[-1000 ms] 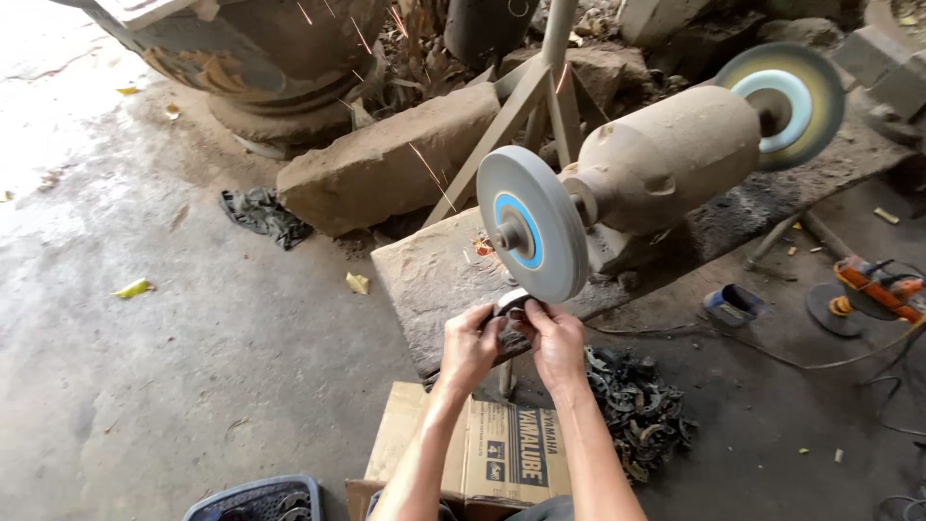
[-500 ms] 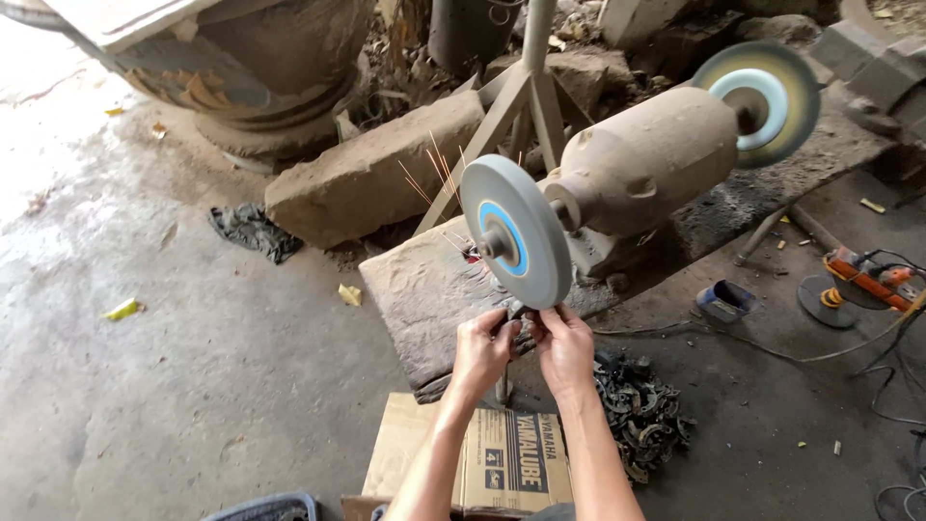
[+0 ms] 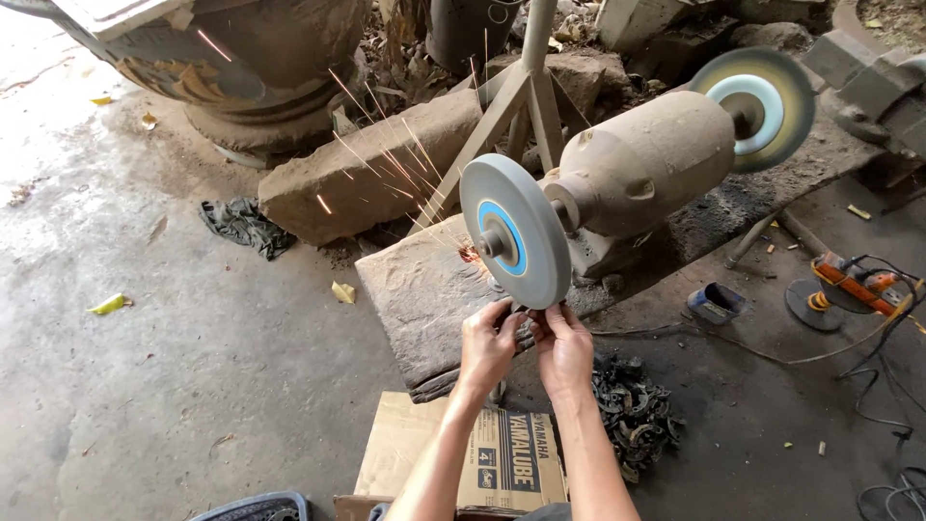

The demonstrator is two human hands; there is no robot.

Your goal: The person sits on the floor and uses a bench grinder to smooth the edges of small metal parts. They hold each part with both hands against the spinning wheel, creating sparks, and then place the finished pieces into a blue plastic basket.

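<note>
A bench grinder point(image 3: 648, 172) on a metal stand carries a grey wheel with a blue centre point(image 3: 513, 230) on the near end and a second wheel point(image 3: 755, 106) on the far end. My left hand point(image 3: 488, 343) and my right hand point(image 3: 562, 347) are side by side just under the near wheel, pinching a small dark metal piece point(image 3: 526, 314) against its lower rim. Orange sparks point(image 3: 386, 145) stream up and to the left from the wheel. The piece is mostly hidden by my fingers.
A flat stone slab point(image 3: 424, 299) lies under the wheel and a long stone block point(image 3: 367, 169) behind it. A cardboard box point(image 3: 463, 463) sits below my arms, a heap of dark metal parts point(image 3: 632, 410) to its right. An orange angle grinder point(image 3: 849, 287) with cables lies far right.
My hands have lifted the small piece up to the wheel's lower rim, and sparks now fly where there were none before. The view has shifted slightly.
</note>
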